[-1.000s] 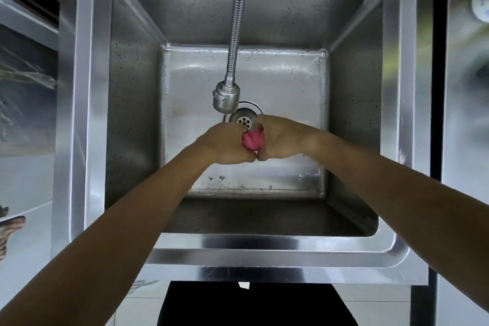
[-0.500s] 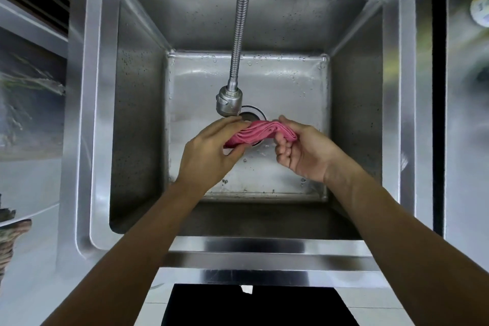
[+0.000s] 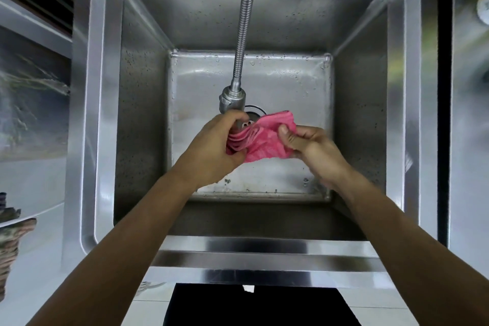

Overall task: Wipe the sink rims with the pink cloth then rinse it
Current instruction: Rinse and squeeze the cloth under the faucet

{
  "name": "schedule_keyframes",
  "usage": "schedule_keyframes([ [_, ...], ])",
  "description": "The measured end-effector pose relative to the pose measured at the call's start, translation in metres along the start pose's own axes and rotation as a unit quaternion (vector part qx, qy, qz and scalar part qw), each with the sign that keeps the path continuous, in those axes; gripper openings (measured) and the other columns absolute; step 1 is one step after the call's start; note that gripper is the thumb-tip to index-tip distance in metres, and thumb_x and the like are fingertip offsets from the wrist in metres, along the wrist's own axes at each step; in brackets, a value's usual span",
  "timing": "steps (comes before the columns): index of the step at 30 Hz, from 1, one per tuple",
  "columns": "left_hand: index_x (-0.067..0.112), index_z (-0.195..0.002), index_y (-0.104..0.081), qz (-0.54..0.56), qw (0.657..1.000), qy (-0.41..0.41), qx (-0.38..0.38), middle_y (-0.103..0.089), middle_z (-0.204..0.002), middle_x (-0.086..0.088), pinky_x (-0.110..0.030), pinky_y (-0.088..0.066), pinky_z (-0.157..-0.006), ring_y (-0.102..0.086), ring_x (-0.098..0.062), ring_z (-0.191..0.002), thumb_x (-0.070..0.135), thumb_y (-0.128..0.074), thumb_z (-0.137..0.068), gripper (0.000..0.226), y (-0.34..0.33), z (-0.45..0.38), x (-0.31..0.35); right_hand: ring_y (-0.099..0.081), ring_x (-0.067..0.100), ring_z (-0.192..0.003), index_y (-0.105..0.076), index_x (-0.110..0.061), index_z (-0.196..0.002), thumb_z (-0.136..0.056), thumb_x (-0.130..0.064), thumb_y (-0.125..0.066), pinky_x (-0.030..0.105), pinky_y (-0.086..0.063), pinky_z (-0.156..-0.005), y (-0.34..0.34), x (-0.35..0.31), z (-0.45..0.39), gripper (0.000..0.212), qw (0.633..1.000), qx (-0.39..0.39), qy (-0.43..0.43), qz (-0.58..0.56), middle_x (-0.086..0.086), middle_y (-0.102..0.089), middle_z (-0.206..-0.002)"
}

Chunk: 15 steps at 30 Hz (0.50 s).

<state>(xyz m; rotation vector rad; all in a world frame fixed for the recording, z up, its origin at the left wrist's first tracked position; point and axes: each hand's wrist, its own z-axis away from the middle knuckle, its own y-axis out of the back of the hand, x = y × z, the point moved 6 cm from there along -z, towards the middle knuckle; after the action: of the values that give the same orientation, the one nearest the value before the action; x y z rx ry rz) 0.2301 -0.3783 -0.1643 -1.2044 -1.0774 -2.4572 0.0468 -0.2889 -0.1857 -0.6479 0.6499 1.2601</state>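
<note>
Two hands held the pink cloth [image 3: 260,140] over the floor of the steel sink [image 3: 375,180], just below the sprayer head of the flexible faucet hose [image 3: 232,102] and partly covering the drain [image 3: 248,118]; this single head view showed everything there was to go by. The left hand [image 3: 214,148] gripped the cloth's left side, where the fabric was gathered into tight pleats, its fingers curled over the top of the bunch and the thumb tucked under. The right hand [image 3: 311,148] pinched the opposite edge, thumb on top and fingers [image 3: 296,141] folded beneath, so the fabric lay half spread between the two. Both forearms reached in from the near rim and angled toward the middle of the basin, wrists roughly level. Judged from its folds and sag, the cloth would handle as soft, limp and light, probably heavier and a little clingy if wet; it would not slip easily nor break, and it would be best taken by its edges or bunched ends, as the hands had it. No stream of water could be made out from the sprayer, though droplets dotted the basin walls. Whether the rims were already wiped could not be told.
</note>
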Motion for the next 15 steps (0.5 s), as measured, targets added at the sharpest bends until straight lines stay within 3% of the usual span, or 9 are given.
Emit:
schedule_keyframes([
  [3, 0.037, -0.139, -0.044, -0.092, 0.995, -0.021, -0.028, -0.055, -0.128, 0.011, -0.039, -0.053, -0.094, -0.05, -0.016, -0.116, 0.034, -0.088, -0.074, 0.079, -0.002, 0.005, 0.001, -0.072, 0.036, -0.113, -0.074, -0.004, -0.122, -0.102, -0.033, -0.06, 0.05, -0.057, -0.103, -0.005, 0.006, -0.003, 0.037, 0.994, 0.036, -0.017, -0.104, 0.018, -0.077, -0.116],
  [4, 0.039, -0.137, -0.045, -0.053, 0.997, -0.011, -0.055, -0.055, -0.124, 0.022, -0.035, -0.057, -0.093, -0.052, -0.01, -0.117, 0.046, -0.091, -0.069, 0.082, -0.005, 0.009, 0.0, -0.072, 0.037, -0.113, -0.074, -0.004, -0.121, -0.103, -0.029, -0.06, 0.05, -0.057, -0.103, -0.006, 0.003, -0.003, 0.033, 0.995, 0.047, 0.006, -0.085, 0.018, -0.077, -0.115],
  [6, 0.047, -0.125, -0.052, 0.099, 0.99, 0.018, -0.1, -0.061, -0.113, 0.037, -0.013, -0.057, -0.08, -0.06, 0.007, -0.112, 0.061, -0.089, -0.065, 0.071, -0.007, 0.014, 0.003, -0.073, 0.033, -0.108, -0.073, -0.004, -0.118, -0.103, -0.021, -0.061, 0.045, -0.059, -0.1, -0.009, -0.005, -0.002, 0.026, 0.996, 0.048, 0.051, -0.054, 0.017, -0.077, -0.112],
  [7, 0.048, -0.117, -0.06, 0.159, 0.981, 0.026, -0.107, -0.066, -0.11, 0.036, -0.008, -0.055, -0.076, -0.063, 0.011, -0.106, 0.061, -0.086, -0.068, 0.057, -0.006, 0.015, 0.005, -0.073, 0.029, -0.103, -0.072, -0.003, -0.117, -0.103, -0.018, -0.061, 0.041, -0.06, -0.095, -0.01, -0.007, -0.001, 0.023, 0.996, 0.043, 0.063, -0.056, 0.016, -0.077, -0.109],
  [9, 0.041, -0.102, -0.074, 0.204, 0.974, 0.056, -0.079, -0.075, -0.104, 0.017, -0.019, -0.061, -0.075, -0.073, -0.002, -0.096, 0.055, -0.085, -0.072, 0.035, -0.001, 0.011, -0.001, -0.071, 0.025, -0.098, -0.07, -0.001, -0.115, -0.103, -0.014, -0.059, 0.036, -0.061, -0.087, -0.013, -0.014, 0.002, 0.02, 0.994, 0.027, 0.075, -0.081, 0.013, -0.075, -0.105],
  [11, 0.029, -0.105, -0.078, 0.232, 0.968, 0.079, -0.046, -0.077, -0.106, 0.004, -0.028, -0.062, -0.083, -0.076, -0.013, -0.097, 0.044, -0.087, -0.074, 0.036, 0.006, 0.009, -0.008, -0.07, 0.032, -0.106, -0.067, 0.003, -0.122, -0.102, -0.017, -0.059, 0.045, -0.061, -0.094, -0.015, -0.018, 0.005, 0.03, 0.989, 0.01, 0.063, -0.132, 0.02, -0.073, -0.115],
  [13, 0.02, -0.116, -0.077, 0.298, 0.95, 0.083, -0.039, -0.079, -0.113, 0.001, -0.025, -0.06, -0.088, -0.075, -0.016, -0.105, 0.032, -0.084, -0.08, 0.039, 0.009, 0.009, -0.009, -0.07, 0.034, -0.115, -0.068, 0.001, -0.127, -0.1, -0.021, -0.061, 0.051, -0.057, -0.102, -0.013, -0.023, 0.009, 0.035, 0.983, 0.021, 0.04, -0.175, 0.023, -0.072, -0.125],
  [15, 0.019, -0.117, -0.076, 0.334, 0.94, 0.073, -0.01, -0.08, -0.11, 0.003, -0.019, -0.059, -0.083, -0.076, -0.012, -0.103, 0.029, -0.079, -0.084, 0.034, 0.013, 0.01, -0.004, -0.072, 0.031, -0.109, -0.074, -0.003, -0.119, -0.101, -0.018, -0.064, 0.054, -0.056, -0.104, -0.004, -0.027, 0.012, 0.026, 0.984, 0.07, 0.039, -0.161, 0.022, -0.074, -0.119],
])
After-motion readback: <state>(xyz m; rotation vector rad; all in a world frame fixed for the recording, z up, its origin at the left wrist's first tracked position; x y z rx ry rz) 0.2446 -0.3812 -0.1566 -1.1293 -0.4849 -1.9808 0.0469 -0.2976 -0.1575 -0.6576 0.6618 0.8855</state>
